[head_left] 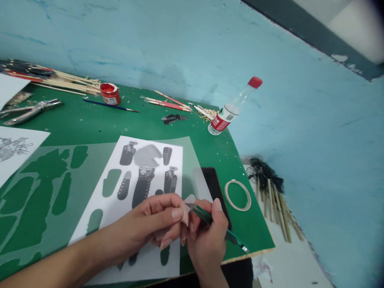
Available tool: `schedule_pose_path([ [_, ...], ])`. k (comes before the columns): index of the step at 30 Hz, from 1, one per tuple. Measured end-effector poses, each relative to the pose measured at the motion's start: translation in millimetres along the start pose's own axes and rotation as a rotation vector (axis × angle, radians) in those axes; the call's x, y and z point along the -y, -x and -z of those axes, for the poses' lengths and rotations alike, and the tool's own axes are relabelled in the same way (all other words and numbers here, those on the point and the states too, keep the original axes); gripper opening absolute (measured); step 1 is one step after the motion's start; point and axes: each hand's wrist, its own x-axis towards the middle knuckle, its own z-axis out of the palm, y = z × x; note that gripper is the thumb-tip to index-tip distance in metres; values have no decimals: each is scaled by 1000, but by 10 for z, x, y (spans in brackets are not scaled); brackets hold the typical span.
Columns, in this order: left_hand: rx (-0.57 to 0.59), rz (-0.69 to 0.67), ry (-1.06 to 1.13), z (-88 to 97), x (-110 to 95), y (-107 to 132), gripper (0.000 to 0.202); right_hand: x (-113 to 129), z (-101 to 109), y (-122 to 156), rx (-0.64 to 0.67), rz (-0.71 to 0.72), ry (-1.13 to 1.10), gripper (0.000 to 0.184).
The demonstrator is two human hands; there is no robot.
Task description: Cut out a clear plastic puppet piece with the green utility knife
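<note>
Gripping tool (pixel 204 215), green table (pixel 120 124), blue wall (pixel 180 40)

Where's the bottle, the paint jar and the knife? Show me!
Bottle (pixel 225 116), head view: on its label.
Paint jar (pixel 110 96), head view: on its side.
Knife (pixel 204 215), head view: on its green handle.

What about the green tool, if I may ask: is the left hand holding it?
No, the right hand grips the green tool, while the left hand pinches a small pale piece.
</note>
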Motion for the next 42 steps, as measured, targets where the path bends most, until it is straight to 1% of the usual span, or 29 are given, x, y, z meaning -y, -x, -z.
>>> schedule_pose_path([
  [7, 44, -8, 3, -28, -25, -9, 40, -74, 11, 55, -52, 128, 66, 76],
  [14, 70, -19, 43, -19, -4, -17, 35, -86, 46, 66, -99, 189, 108, 76],
  [19, 82, -16, 75, -15, 14, -22, 35, -153, 98, 105, -94, 226, 155, 76],
  [23, 57, 0, 69, -24, 19, -16, 38, -198, 151, 140, -112, 324, 279, 76],
  [26, 62, -8, 55, -26, 29, -16, 37, -235, 176, 165, -145, 392, 360, 74],
  [30, 89, -44, 45, -27, 34, -19, 35, -274, 200, 196, -174, 414, 392, 74],
  [34, 77, -42, 29, -40, 10, -19, 39, -239, 233, 212, -160, 440, 458, 75],
  [38, 91, -49, 24, -44, -15, -15, 39, -185, 247, 213, -131, 485, 548, 74],
  [42, 93, -23, 5, -23, -18, -2, 38, -177, 228, 217, -129, 537, 548, 78],
])
